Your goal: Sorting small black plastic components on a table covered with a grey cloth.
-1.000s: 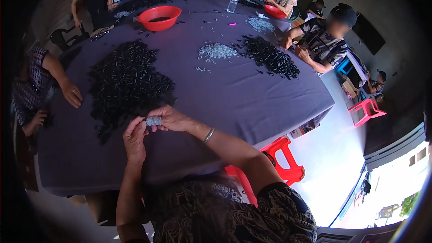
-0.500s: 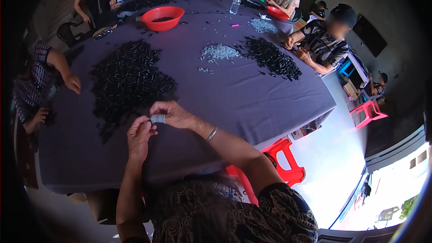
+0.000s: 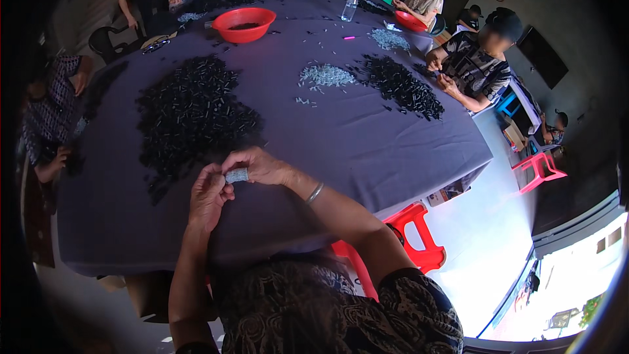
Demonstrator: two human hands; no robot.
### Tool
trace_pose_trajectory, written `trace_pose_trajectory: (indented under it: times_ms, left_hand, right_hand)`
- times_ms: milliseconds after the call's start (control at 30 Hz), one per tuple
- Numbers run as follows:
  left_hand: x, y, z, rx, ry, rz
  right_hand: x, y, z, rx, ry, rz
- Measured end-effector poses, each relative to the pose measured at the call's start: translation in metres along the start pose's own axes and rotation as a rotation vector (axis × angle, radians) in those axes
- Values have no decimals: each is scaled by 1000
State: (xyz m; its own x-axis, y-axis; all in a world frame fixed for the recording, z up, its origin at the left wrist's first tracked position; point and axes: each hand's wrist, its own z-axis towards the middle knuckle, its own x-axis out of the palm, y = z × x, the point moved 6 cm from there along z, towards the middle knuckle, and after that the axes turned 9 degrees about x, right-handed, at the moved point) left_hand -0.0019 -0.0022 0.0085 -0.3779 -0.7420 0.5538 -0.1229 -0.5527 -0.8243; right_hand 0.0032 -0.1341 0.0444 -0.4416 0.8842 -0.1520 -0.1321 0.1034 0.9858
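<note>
Grey cylinder: the short, ribbed grey cylinder point(image 3: 236, 175) is up between the 2 hands, over the near left part of the table point(image 3: 341, 157), lying roughly level.
Right hand: the fingers of the right hand point(image 3: 261, 165) grasp the cylinder at its right end; a silvery bracelet point(image 3: 316, 193) circles the wrist.
Left hand: the fingers of the left hand point(image 3: 208, 200) are drawn together at the cylinder's left end — I cannot tell whether they grip it or a smaller piece there.
Handling: the cylinder looks light and easy to turn; its stiffness is unclear. A soft pinch around the sides near each end should suit it — slipperiness cannot be judged.
Black pile: a broad heap of small black pieces point(image 3: 193, 111) lies just beyond the hands.
Pale heap: small pale pieces point(image 3: 327, 75) lie farther right.
</note>
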Motion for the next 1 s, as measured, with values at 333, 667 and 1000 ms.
trace_pose_trajectory:
  times_ms: [333, 667, 1000]
  left_hand:
    - [2, -5, -4, 101, -7, 215]
    - [-1, -6, -2, 252, 33, 366]
    - [-3, -9, -2, 273, 17, 374]
  right_hand:
    - [-5, -20, 3, 113, -30, 207]
    - [-3, -18, 3, 72, 1, 160]
    - [-1, -17, 2, 127, -3, 150]
